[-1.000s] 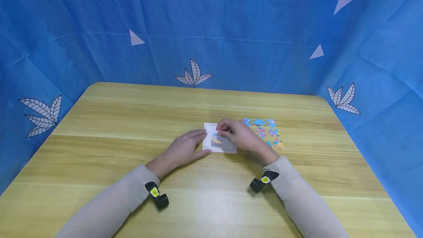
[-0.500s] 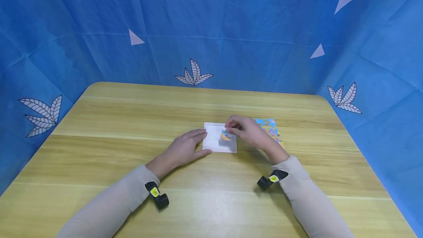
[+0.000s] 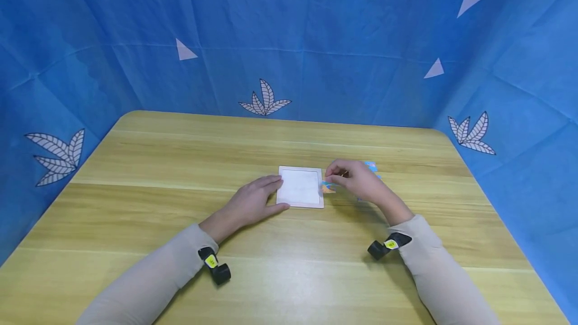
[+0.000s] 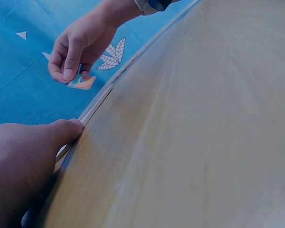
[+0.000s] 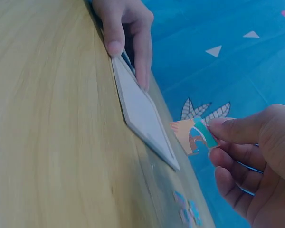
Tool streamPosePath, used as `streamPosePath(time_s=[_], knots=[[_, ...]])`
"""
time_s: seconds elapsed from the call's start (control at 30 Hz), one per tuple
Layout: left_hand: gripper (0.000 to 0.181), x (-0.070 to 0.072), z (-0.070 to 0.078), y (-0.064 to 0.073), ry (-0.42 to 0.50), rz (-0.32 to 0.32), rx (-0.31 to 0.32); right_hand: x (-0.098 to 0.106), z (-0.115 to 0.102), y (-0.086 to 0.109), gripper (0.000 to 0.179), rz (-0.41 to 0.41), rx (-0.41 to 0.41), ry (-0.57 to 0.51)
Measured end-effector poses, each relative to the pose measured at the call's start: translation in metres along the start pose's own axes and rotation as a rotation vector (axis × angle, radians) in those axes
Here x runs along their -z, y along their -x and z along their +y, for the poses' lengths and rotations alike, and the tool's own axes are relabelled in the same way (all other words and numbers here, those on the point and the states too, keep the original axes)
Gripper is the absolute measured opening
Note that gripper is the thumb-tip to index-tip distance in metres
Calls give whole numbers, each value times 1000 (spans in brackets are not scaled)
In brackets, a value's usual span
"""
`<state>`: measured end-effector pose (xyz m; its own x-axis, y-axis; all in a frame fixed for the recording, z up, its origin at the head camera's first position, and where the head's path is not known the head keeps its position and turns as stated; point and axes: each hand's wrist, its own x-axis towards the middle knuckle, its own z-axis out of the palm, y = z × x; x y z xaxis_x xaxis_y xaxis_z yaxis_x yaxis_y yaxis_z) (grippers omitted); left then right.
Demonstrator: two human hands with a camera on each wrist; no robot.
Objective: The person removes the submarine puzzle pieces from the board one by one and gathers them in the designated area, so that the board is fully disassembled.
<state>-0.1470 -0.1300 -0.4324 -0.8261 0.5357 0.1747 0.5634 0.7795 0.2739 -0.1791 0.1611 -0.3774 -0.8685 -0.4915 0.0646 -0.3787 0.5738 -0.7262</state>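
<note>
In the head view a flat white square puzzle tray [image 3: 300, 187] with a raised rim lies on the table. My left hand [image 3: 247, 203] rests at its left side, fingers extended on the upper left edge and thumb by the lower left corner. Thumb and fingers of my right hand [image 3: 354, 177] pinch a jigsaw piece [image 5: 195, 135] printed orange, white and teal. That piece is held up just past the tray's right edge. Other jigsaw pieces [image 3: 371, 166], mostly blue, lie to the right, largely hidden under the right hand.
The wooden table [image 3: 180, 154] ends at a blue cloth backdrop [image 3: 289, 24] with white triangles and leaf prints. Each sleeve carries a black wrist camera, one on the left [image 3: 214, 267] and one on the right [image 3: 388, 246]. Several loose pieces [image 5: 186, 208] lie beyond the tray in the right wrist view.
My right hand has moved right with the pinched jigsaw piece, from over the tray to past its right edge, covering more loose pieces. The left hand and tray have stayed put.
</note>
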Motion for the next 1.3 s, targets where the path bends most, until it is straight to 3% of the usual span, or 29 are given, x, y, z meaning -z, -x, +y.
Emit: streamPosePath(time_s=[0.47,0.77,1.3], knots=[[75,-1,0,0,7,0,2,7,22,11,6,-1,-35,18],[75,-1,0,-1,1,-11,2,10,36,12,5,-65,-51,17],[75,-1,1,-1,2,-17,12,10,43,13,8,-73,-34,11]])
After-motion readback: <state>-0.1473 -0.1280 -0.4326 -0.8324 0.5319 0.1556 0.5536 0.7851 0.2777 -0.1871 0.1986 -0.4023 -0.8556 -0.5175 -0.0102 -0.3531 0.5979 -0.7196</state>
